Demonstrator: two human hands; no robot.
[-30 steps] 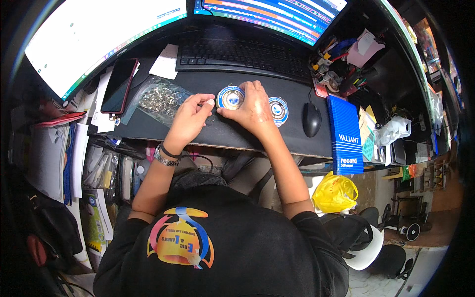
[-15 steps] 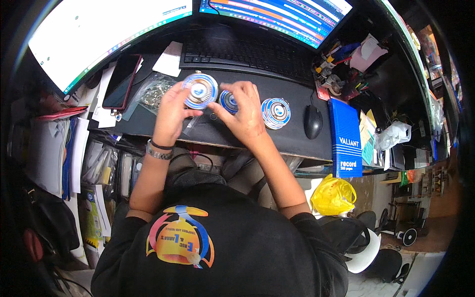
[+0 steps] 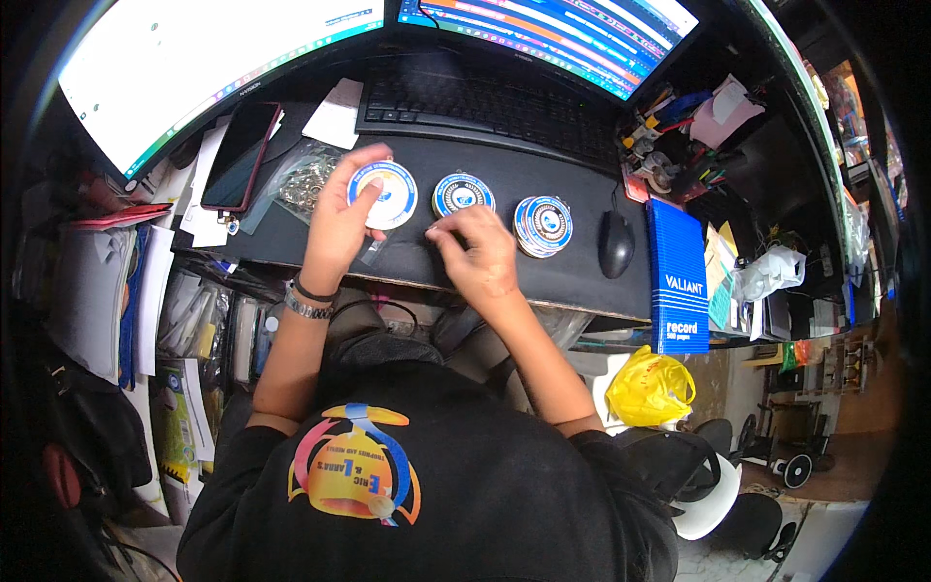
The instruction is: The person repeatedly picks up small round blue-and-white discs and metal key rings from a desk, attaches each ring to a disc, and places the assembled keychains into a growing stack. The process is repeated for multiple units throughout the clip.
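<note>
Left grip (image 3: 337, 213), as I watch it from my distant seat, is closed on a round blue-and-white disc (image 3: 400, 200), thumb across its face, holding it above the table (image 3: 592, 281). My right grip (image 3: 480, 254) has its fingertips drawn together to the right of that disc; whether something small is pinched there I cannot tell. Just beyond the right grip's knuckles lies a similar disc pile (image 3: 454, 190), partly hidden, and to its right a second pile (image 3: 545, 225) with several edges showing. Beyond the left grip's knuckles, to the left, is a clear bag (image 3: 308, 182) of metal rings. Judging by this layout, I'd call the work partway: one disc is in hand, others sit in two groups, and plenty of rings remain bagged; which group is done, I can't say. Lettering runs round the held disc's blue rim, too small for me to read surely. Farther out, right of the right grip past a black mouse (image 3: 616, 244), a blue record book (image 3: 677, 242) bears bold white print; ahead of both grips, two monitors (image 3: 213, 58) show screens of fine text above a dark keyboard (image 3: 465, 109).
</note>
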